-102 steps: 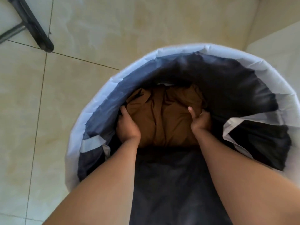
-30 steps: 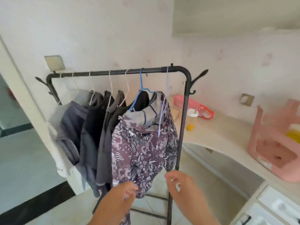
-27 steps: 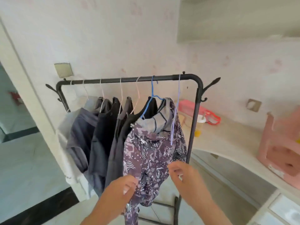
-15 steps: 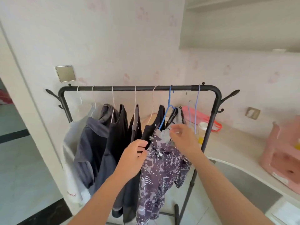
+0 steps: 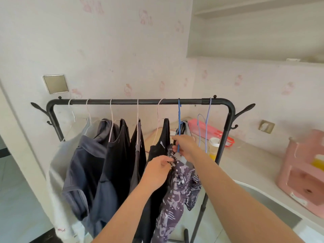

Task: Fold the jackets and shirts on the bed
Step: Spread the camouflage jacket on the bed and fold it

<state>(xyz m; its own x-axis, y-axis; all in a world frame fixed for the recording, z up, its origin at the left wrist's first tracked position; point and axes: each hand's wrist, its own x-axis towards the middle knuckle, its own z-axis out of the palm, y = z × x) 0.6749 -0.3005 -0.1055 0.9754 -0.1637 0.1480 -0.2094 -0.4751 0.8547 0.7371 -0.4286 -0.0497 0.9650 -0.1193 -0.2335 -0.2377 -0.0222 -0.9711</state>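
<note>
Left hand (image 5: pixel 157 172) has shifted onto patterned jacket (image 5: pixel 177 199), pinching it; right hand (image 5: pixel 185 146) now grips blue hanger (image 5: pixel 179 116).

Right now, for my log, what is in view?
clothes rack: one, black, against the wall.
patterned jacket: one, purple and white, on the rack's right part.
blue hanger: one, carrying the jacket.
dark garments: about four, navy to black, left of the jacket.
white garment: one, far left on the rack.
lilac hanger: at least one, empty, rack's right end.
pink basket: one, on the counter behind the rack.
cup: one, white lid, yellow contents, on the counter.
pink stool: one, on the counter, far right.
left hand: pinches the jacket near its collar.
right hand: grips the blue hanger.
</note>
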